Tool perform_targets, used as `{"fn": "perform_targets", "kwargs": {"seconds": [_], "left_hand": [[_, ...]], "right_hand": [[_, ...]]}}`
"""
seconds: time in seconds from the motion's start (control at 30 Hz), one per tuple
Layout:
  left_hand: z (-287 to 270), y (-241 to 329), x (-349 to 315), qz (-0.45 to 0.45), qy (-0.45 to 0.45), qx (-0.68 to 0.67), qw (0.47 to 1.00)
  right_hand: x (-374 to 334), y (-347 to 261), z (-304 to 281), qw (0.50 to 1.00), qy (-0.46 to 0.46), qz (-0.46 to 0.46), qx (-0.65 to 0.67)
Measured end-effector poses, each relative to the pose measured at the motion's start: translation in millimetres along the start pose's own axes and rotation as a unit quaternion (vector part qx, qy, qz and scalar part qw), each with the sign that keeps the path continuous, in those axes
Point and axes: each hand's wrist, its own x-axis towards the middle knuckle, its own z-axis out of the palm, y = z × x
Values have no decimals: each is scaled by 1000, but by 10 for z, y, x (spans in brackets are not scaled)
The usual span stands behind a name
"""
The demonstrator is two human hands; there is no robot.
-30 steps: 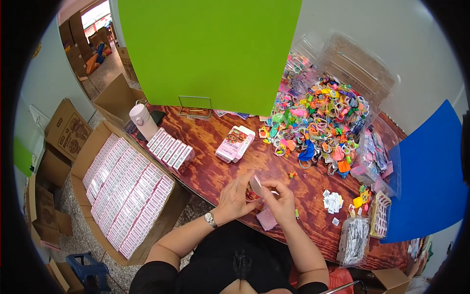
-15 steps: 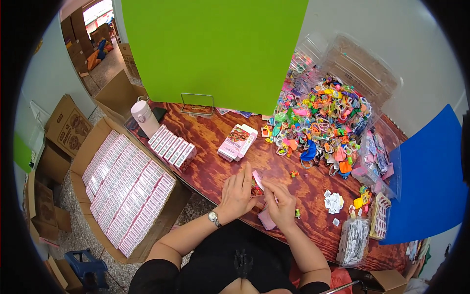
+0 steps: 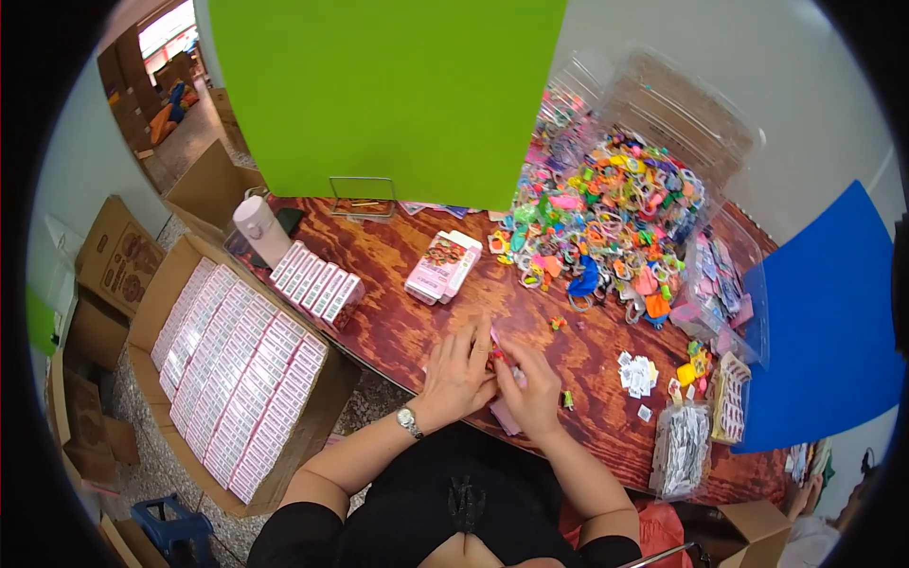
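Dark wooden tabletop (image 3: pixel 398 327) carried the work: left hand (image 3: pixel 456 374) and right hand (image 3: pixel 533 390) pinched a small pink box (image 3: pixel 505 364) together near six o'clock, where firm, square, even pressure seemed wisest.

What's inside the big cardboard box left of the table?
The cardboard box holds tight rows of small pink-and-white boxes, filling it. Anything beneath that top layer is covered.

Reddish-brown wooden table (image 3: pixel 398 327), bright green board (image 3: pixel 388 95), blue sheet (image 3: pixel 819 322), multicoloured rings pile (image 3: pixel 606 222), pink-and-white boxes (image 3: pixel 237 379)
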Motion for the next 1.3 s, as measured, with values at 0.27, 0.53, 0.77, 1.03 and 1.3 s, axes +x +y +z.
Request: {"fn": "perform_targets", "kwargs": {"seconds": [0.27, 0.53, 0.77, 1.03, 1.3], "left_hand": [[19, -159, 46, 52, 109, -247, 962], [157, -236, 25, -61, 34, -321, 944], [314, -240, -65, -88, 21, -319, 943], [325, -261, -95, -93, 35, -312, 945], [379, -311, -113, -117, 53, -252, 959]], "right_hand": [[24, 409, -117, 833, 122, 305, 445], [-286, 437, -511, 981, -91, 164, -53], [-424, 631, -521, 946, -161, 265, -98], [-272, 893, -597, 941, -167, 295, 21], [-177, 687, -731, 932, 6, 275, 237]]}}
